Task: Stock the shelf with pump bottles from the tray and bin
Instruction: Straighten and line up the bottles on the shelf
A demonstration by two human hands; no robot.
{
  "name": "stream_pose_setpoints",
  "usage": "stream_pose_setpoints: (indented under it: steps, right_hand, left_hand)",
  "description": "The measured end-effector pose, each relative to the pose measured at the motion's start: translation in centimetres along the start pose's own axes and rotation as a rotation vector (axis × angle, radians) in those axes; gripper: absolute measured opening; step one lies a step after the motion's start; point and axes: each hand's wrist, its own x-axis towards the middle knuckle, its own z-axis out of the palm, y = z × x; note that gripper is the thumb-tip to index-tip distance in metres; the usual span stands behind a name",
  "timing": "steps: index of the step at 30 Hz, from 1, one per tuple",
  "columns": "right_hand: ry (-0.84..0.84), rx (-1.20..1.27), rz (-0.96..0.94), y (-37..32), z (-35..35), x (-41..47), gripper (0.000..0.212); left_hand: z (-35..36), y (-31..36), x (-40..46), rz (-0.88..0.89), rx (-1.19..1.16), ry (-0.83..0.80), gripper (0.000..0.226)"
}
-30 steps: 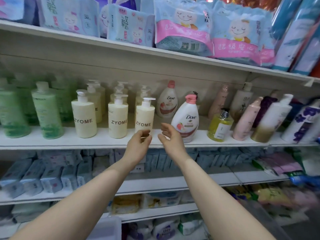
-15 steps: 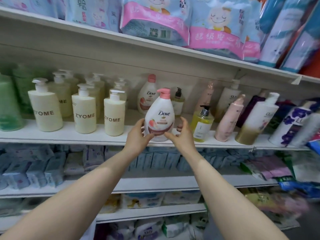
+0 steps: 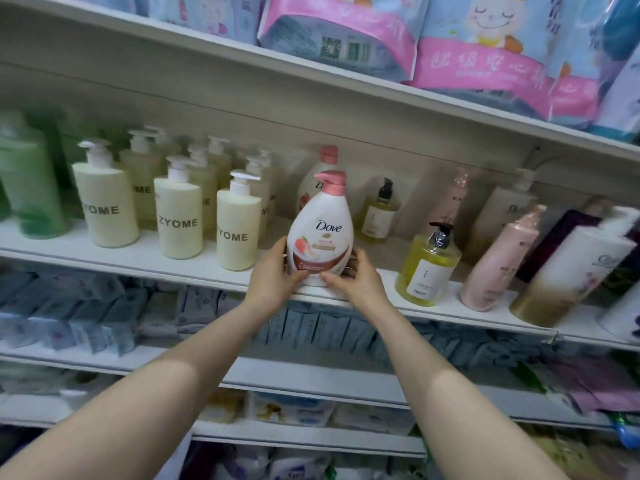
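Shelf (image 3: 145, 268), white, front lip: Dove bottle (image 3: 320, 230), white, pink pump, peach label, upright at the edge. Left hand (image 3: 273, 275) and right hand (image 3: 353, 278) clasp its base. Gaps either side, ZYOME bottle (image 3: 238, 223) left, yellow bottle (image 3: 427, 265) right.

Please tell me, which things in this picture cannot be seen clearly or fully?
Head view only:
- Front Dove bottle: left hand and right hand cover its base, so whether it rests on the shelf is unclear.
- Rear Dove bottle: mostly hidden by the front one.
- Green bottles: blurred.
- Lowest shelves' goods: blurred.
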Motion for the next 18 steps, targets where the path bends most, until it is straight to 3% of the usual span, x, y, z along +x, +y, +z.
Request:
stream_pose_setpoints:
  steps: [18]
  right_hand:
    - [-0.057,0.034,-0.009,0.2,2.2,3.1,0.068]
  left_hand:
    - [-0.6,-1.8,1.3,-0.041,0.176,0.116,0.044]
